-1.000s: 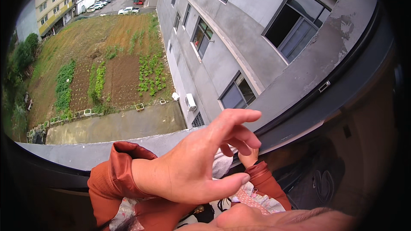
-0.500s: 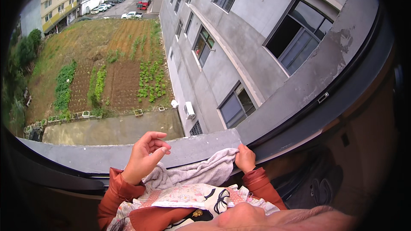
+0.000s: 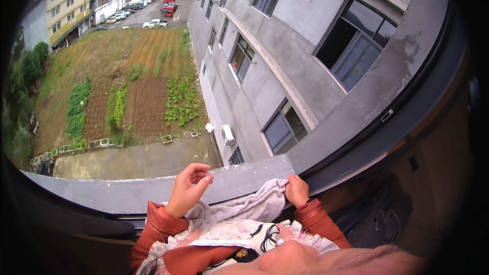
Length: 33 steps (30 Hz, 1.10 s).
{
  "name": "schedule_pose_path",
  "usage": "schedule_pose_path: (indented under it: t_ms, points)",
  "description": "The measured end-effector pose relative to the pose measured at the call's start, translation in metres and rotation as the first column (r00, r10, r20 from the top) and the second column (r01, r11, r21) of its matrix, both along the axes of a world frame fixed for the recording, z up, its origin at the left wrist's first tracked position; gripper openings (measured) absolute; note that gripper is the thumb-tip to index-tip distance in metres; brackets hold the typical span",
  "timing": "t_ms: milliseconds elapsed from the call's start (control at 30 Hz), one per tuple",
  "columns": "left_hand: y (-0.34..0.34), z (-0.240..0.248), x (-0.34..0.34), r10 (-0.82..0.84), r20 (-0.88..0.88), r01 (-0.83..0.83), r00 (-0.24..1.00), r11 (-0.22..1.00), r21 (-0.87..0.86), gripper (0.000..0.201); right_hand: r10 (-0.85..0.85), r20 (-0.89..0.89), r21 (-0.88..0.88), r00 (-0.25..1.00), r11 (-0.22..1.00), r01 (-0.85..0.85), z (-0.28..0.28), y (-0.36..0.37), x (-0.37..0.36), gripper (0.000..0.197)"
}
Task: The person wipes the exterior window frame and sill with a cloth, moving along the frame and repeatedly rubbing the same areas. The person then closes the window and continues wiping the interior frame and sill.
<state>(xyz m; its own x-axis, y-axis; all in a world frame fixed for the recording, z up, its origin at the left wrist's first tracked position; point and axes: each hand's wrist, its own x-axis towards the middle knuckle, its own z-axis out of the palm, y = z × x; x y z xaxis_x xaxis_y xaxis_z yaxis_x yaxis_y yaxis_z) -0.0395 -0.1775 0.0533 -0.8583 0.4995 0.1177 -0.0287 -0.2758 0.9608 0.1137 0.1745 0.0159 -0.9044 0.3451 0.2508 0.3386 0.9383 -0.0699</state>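
Observation:
A pale greyish-pink towel (image 3: 254, 204) lies bunched along the inner edge of the grey window ledge (image 3: 239, 179), just in front of my body. My right hand (image 3: 296, 191) is closed around the towel's right end at the ledge corner. Above the towel's left part my left hand (image 3: 189, 191) is raised over the ledge. Its fingers are loosely curled, the thumb stands apart from them, and nothing shows between them. The towel's left end is partly hidden behind my left wrist and sleeve.
Dark window frame tracks (image 3: 356, 140) run along the ledge and curve up to the right. Beyond the ledge is a long drop to a concrete yard (image 3: 137, 160) and planted plots. A grey building wall (image 3: 290, 61) with windows rises on the right. I wear a frilled apron (image 3: 224, 235).
My left hand has shifted slightly right and down in the picture, its pose much the same. My right hand keeps hold of the towel. The whole view has tilted a little.

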Motion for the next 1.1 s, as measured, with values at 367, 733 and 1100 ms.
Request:
schedule_pose_path:
  t_ms: [367,733,1100]
  points:
    - [0.033,-0.024,0.034,-0.495,-0.531,0.023,0.688,0.746,-0.666,0.048,0.021,-0.056,-0.055,0.998,0.998,-0.024,-0.005,-0.014,-0.004,0.005]
    - [0.062,-0.054,0.047,-0.535,-0.696,-0.026,0.478,0.784,-0.62,0.036,0.011,-0.031,-0.024,0.999,1.0,-0.012,-0.007,-0.026,-0.004,0.008]
    - [0.057,-0.049,0.049,-0.573,-0.272,0.49,0.773,0.812,-0.317,0.014,0.023,-0.02,0.005,1.0,1.0,-0.023,-0.002,-0.029,-0.006,0.008]
